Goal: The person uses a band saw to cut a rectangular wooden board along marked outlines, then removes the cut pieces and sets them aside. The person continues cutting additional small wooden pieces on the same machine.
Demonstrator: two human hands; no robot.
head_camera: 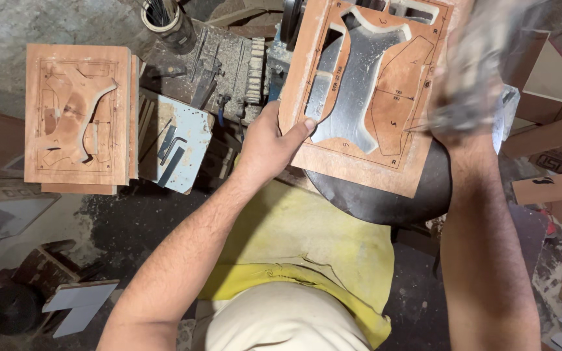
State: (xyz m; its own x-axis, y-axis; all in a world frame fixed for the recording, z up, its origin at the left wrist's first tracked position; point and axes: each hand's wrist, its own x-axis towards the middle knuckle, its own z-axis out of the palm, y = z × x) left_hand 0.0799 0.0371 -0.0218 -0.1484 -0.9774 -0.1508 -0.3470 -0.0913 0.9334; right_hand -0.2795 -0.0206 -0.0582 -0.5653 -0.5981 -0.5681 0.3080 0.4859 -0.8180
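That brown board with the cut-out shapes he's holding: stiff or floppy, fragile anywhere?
Probably stiff: the board stays flat though the left hand pinches only one edge. The thin strips between cut-outs look like likely break points. The right hand is blurred; its hold is unclear.

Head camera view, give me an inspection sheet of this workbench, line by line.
Surface: dark round work table, dusty, partly covered by the board.
Job's things: brown wooden template board with cut-out openings and drawn outlines, lying tilted on the table; a stack of similar boards to the left.
Clutter: hex keys on a pale blue plate; a tin of thin rods; board offcuts at right.
Grippers: left hand grips the board's edge, thumb in a cut-out; right hand motion-blurred at the board's right side, grip unclear.
Cables: nothing seen.
Surroundings: yellow cloth over the person's lap; dusty dark floor.
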